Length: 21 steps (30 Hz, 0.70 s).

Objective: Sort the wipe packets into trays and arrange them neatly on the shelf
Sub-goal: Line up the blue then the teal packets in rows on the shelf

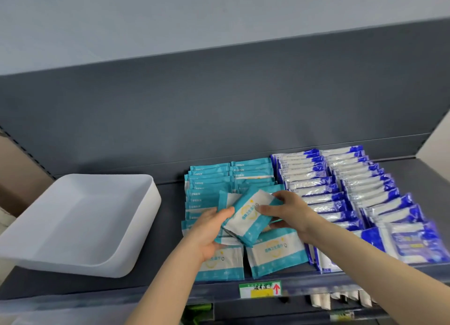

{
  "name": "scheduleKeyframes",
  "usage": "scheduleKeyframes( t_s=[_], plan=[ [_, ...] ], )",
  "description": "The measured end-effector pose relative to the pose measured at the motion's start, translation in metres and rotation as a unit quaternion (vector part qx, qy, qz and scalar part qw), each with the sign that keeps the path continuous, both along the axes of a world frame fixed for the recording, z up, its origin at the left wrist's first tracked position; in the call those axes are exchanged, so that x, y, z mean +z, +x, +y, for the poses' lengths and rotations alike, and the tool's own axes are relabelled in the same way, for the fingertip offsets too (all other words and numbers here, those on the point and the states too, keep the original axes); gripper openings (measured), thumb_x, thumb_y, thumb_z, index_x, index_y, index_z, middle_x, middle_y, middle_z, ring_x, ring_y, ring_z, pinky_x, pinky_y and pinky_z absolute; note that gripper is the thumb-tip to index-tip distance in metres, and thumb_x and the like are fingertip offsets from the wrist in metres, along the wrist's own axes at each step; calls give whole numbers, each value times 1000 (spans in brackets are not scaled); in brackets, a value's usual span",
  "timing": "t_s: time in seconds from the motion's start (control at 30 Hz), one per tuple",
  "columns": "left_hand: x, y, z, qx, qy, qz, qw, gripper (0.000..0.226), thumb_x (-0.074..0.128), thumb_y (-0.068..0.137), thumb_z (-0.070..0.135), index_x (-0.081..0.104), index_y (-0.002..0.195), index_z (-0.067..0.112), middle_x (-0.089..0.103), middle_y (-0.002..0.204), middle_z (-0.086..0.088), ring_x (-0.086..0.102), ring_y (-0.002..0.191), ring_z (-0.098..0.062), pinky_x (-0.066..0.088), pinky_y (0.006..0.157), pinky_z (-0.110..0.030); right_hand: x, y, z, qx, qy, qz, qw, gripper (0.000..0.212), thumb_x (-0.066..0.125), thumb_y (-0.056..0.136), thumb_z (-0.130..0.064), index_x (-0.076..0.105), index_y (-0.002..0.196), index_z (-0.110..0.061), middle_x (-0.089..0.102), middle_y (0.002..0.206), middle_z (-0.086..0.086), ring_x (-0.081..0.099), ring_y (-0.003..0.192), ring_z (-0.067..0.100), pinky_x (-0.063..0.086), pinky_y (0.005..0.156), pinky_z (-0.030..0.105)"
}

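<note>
**Teal bundle in both hands, tray not yet filled**

Teal-and-white film shows between the palms. The left hand [209,229] cups a loose bundle of teal-and-white wipe packets [248,217] from below, thumb lying on top. The right hand [287,212] is closed on the bundle's other end, fingers curled over its face. The bundle hangs just above the rows of teal packets [211,178] standing on edge on the dark grey metal shelf [170,239]. Two flat teal-and-white packets [275,254] lie at the shelf front beneath it. To the right stand rows of blue-and-white packets [341,185]. To the left, well apart from the hands, the white rectangular plastic tray [155,198] sits askew to the shelf edge, with no packet in it.

The bundle looks fanned rather than squared, and the film is probably slick. If either hand eases during the carry to the tray, the inner packets could slide out and drop among the standing rows or off the shelf front. A low sweep leftward could also knock the upright teal rows over.
</note>
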<state>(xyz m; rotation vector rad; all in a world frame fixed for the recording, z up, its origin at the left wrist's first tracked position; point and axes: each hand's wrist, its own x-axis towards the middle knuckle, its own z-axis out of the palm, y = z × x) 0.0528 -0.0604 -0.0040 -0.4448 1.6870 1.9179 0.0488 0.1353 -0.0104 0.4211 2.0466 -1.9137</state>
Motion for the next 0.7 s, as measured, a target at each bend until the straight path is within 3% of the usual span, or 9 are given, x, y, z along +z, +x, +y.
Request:
scheduleKeyframes(
  t_s=[0.13,0.23,0.37,0.47,0.53,0.6,0.67,0.7],
  plan=[
    [2,-5,7,-68,-105,103,987,14,64,90,22,66,103,19,73,96,1,67,84,-13,52,70,-29,11,0,31,194,31,-40,980,52,82,71,-13,56,116,-10,70,110,7,68,101,23,54,90,41],
    [6,-6,12,-157,-149,166,962,17,65,90,19,63,106,23,71,101,4,67,94,-12,53,85,-31,13,0,49,242,12,-74,967,57,80,70,-10,55,120,-3,69,114,8,65,107,24,49,98,43],
    [4,-2,18,-229,-170,195,939,24,64,91,18,60,114,20,69,108,4,65,99,-11,53,88,-30,16,4,58,270,95,-45,957,60,86,62,-25,59,114,-12,70,109,5,66,102,22,53,93,41],
    [-2,0,22,-228,-206,215,927,29,68,88,22,59,116,19,68,109,4,65,98,-12,54,88,-33,13,10,49,309,190,3,932,39,86,65,-22,63,95,-18,69,91,-4,66,84,13,56,77,30],
    [-3,-2,21,-196,-256,242,915,25,65,90,23,59,113,18,67,107,4,64,95,-12,53,83,-34,8,15,41,320,255,44,911,31,85,63,-20,62,83,-20,64,79,-7,60,73,11,49,66,24],
    [-3,-6,15,-143,-297,267,906,16,60,93,22,60,108,17,67,103,1,64,91,-17,52,79,-39,1,20,36,323,361,84,871,30,83,62,-24,58,79,-24,57,76,-9,53,70,12,41,61,26],
    [-1,-9,5,-101,-300,273,908,11,58,94,21,60,105,18,67,100,0,65,88,-21,53,76,-43,-8,23,32,318,474,114,813,33,80,64,-30,59,89,-25,52,79,-11,49,74,13,37,59,27],
    [0,-10,1,-87,-297,271,912,11,58,94,20,60,105,19,67,99,0,65,87,-21,53,76,-42,-12,23,29,294,505,122,803,35,78,67,-31,59,96,-25,52,81,-11,50,77,14,37,60,27]
  ],
)
